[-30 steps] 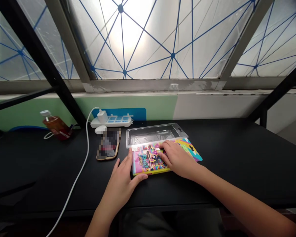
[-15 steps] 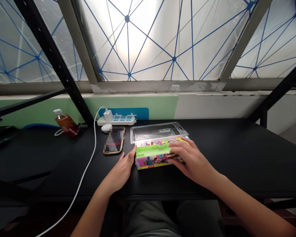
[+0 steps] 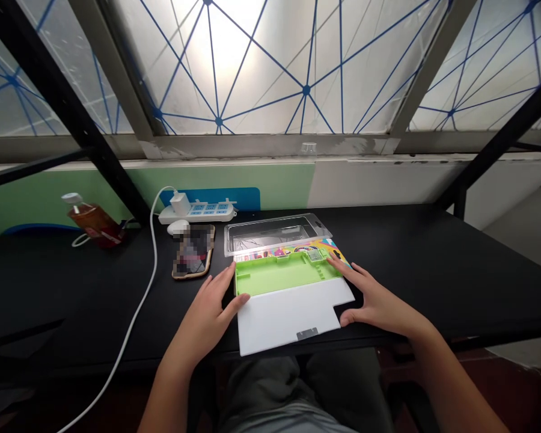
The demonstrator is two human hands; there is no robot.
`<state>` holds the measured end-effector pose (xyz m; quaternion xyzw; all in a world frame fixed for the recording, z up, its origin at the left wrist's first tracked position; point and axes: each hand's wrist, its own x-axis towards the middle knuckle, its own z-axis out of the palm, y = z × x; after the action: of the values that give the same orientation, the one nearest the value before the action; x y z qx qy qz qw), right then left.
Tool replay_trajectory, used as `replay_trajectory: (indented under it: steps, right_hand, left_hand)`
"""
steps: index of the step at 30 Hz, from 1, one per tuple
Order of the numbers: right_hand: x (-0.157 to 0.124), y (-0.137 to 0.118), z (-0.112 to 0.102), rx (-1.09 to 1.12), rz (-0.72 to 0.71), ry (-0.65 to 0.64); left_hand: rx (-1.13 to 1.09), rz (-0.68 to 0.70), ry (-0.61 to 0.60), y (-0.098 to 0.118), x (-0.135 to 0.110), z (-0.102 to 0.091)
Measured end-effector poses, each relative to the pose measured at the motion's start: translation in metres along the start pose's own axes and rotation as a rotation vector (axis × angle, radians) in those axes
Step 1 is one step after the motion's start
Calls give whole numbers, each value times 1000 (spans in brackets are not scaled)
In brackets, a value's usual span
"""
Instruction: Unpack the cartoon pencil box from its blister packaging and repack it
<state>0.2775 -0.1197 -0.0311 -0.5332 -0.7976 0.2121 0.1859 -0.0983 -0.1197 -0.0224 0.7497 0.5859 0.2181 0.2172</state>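
A flat plastic case lies open on the black table, its green moulded tray at the far side and its white lid folded out toward me. My left hand rests at the case's left edge, thumb on the tray's corner. My right hand sits at the right side, fingertips on the tray's edge and the lid's edge. Neither hand grips it. A colourful printed card shows behind the tray. Beyond it lies a transparent plastic blister tray.
A phone with a blurred screen lies left of the case. Behind it stand a white power strip with a plugged-in charger and a small white oval object. A white cable runs to the table's front edge. A brown drink bottle lies far left.
The case was shut and is now open, its white lid lying toward me and the green tray showing. Both hands have moved apart to its sides.
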Motion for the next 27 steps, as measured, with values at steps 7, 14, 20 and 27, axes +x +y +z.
replay_trajectory:
  steps: [7,14,20,27]
  right_hand:
    - [1,5,2,131,112,150]
    - [2,-1,4,211,155,235]
    - [2,-2,6,236,137,247]
    - [-1,-6,11,249,122,301]
  left_hand:
    - [-146,94,6,-12,-4,-2]
    - [-325,34,11,-10,-6,-2]
    - [-300,35,20,-9,-4,0]
    - [-187,38,7,-1,-7,-2]
